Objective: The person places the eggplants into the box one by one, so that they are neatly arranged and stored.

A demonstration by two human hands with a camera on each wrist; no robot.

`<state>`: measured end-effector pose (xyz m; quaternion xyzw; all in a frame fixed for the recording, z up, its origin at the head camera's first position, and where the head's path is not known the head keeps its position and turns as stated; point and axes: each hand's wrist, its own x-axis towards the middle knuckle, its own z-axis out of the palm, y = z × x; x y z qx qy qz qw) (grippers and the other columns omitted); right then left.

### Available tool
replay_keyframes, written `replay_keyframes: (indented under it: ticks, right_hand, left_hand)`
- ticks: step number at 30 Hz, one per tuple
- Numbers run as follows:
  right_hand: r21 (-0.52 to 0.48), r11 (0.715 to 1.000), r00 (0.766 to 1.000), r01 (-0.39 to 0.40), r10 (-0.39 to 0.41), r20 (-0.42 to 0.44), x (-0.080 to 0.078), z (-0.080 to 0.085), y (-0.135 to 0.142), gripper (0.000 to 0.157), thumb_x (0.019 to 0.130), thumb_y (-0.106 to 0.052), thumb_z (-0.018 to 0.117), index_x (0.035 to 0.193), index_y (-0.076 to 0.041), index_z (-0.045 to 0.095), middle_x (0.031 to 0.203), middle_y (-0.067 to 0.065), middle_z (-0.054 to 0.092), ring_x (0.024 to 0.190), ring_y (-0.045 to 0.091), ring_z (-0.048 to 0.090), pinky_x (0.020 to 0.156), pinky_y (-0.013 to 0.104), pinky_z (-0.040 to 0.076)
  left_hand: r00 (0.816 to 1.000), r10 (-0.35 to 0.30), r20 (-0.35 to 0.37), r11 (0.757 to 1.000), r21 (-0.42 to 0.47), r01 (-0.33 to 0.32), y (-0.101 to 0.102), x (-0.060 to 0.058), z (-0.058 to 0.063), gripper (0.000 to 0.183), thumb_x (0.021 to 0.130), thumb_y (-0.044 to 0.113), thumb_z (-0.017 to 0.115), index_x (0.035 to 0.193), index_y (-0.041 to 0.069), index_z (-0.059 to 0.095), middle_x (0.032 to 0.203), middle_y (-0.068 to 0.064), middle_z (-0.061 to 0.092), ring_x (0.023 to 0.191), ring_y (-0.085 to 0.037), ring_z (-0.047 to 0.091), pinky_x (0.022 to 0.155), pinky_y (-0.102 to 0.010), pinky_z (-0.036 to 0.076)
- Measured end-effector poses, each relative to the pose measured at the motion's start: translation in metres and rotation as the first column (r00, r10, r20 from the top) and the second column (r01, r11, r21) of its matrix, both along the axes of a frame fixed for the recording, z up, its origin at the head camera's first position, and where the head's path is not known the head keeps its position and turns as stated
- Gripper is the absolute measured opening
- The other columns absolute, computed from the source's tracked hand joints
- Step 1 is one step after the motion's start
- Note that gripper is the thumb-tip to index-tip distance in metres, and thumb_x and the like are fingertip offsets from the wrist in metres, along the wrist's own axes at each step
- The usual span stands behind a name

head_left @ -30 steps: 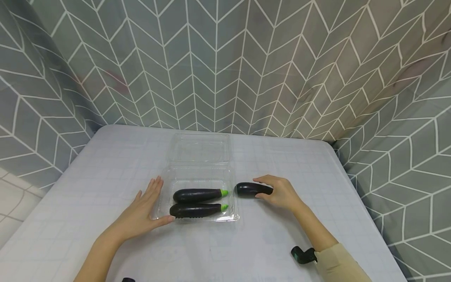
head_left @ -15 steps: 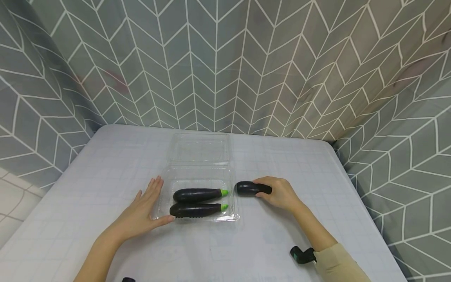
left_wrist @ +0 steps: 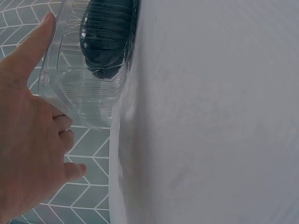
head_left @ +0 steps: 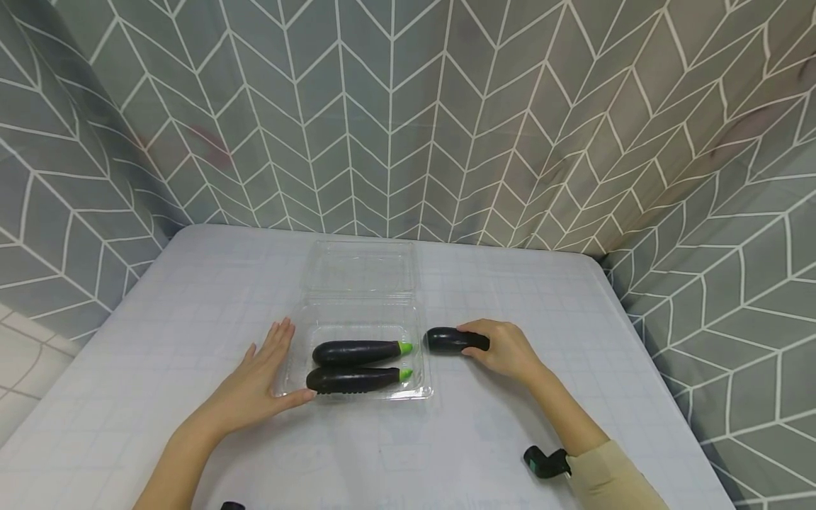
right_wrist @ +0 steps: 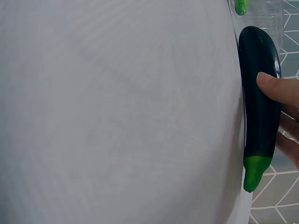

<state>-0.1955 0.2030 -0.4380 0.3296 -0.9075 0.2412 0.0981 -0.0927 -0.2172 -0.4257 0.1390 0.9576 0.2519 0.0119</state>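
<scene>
An open clear plastic clamshell box lies on the table, its lid folded back. Two dark eggplants with green stem ends lie side by side in it, stems to the right. My left hand rests at the box's left side, fingers extended and thumb at the front left corner. In the left wrist view, fingers and thumb span the clear wall. My right hand grips a third eggplant just right of the box. Its green stem shows in the right wrist view, thumb across the dark body.
A white cloth covers the table. Grey curtains with white zigzag lines stand behind it and along both sides. A black device sits by the right sleeve. Pale floor tiles show at the far left.
My right hand and its eggplant have shifted very slightly left and up in the head view. My left hand, the box and the two eggplants inside hold their places.
</scene>
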Motion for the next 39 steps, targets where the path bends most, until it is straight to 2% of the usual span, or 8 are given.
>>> replay_keyframes:
  ticks: [5,19,29,39]
  right_hand:
    - [-0.004,1.0,1.0,0.008,-0.008,-0.012,-0.0003,0.0004,-0.0003,0.04,0.069,-0.011,0.087,0.107,-0.008,0.073,0.104,0.006,0.072,0.099,0.026,0.068,0.086,0.042,0.053]
    - [0.014,1.0,0.999,0.02,-0.02,0.035,-0.0001,0.0016,0.0001,0.038,0.073,-0.014,0.084,0.109,-0.01,0.073,0.106,0.005,0.072,0.103,0.024,0.067,0.089,0.04,0.052]
    - [-0.006,1.0,1.0,0.005,-0.005,-0.009,0.0009,-0.0004,0.0,0.039,0.071,-0.012,0.086,0.107,-0.009,0.073,0.104,0.006,0.072,0.099,0.026,0.068,0.086,0.042,0.053]
    - [-0.029,0.999,0.999,0.04,-0.04,0.014,0.0007,0.008,0.0002,0.039,0.073,-0.013,0.085,0.11,-0.01,0.073,0.107,0.005,0.072,0.103,0.026,0.066,0.089,0.042,0.052]
  left_hand:
    - [1.0,0.003,-0.004,1.0,-0.004,-0.003,-0.0003,-0.0004,-0.0001,0.114,0.076,0.059,0.072,0.152,-0.002,0.013,0.159,-0.02,0.01,0.146,-0.037,0.008,0.11,-0.066,0.012]
    - [1.0,0.006,-0.007,1.0,0.001,-0.006,-0.0009,-0.0014,-0.0026,0.115,0.075,0.06,0.072,0.153,0.0,0.012,0.159,-0.019,0.01,0.146,-0.036,0.008,0.11,-0.065,0.012]
    - [1.0,0.009,0.003,1.0,-0.003,-0.009,-0.0007,-0.0016,-0.0014,0.115,0.075,0.061,0.072,0.153,-0.001,0.013,0.159,-0.019,0.009,0.146,-0.036,0.008,0.11,-0.065,0.012]
    - [1.0,0.006,0.004,1.0,0.006,-0.006,-0.0013,-0.0007,-0.0024,0.115,0.076,0.06,0.072,0.153,-0.001,0.012,0.159,-0.019,0.009,0.146,-0.036,0.007,0.11,-0.065,0.011]
